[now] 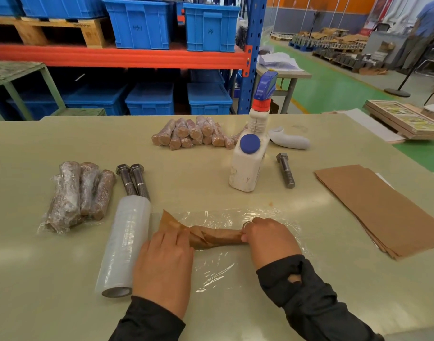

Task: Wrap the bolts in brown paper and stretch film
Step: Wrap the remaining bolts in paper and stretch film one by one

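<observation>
A bolt rolled in crumpled brown paper (pixel 217 236) lies on clear stretch film (pixel 235 242) near the pale green desk's (pixel 38 279) front edge; the left hand (pixel 164 264) presses flat on its end while the right hand (pixel 268 236) pinches the other.

A warehouse or factory packing floor: pallet racking (pixel 122 56) with blue crates (pixel 139 25) fills the upper left, a green-painted floor (pixel 334 92) and what seem stacked goods (pixel 344 49) upper right.

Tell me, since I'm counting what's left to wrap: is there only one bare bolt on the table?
No: two bare bolts lie side by side by the film roll, and a third bolt lies right of the white bottle.
</observation>
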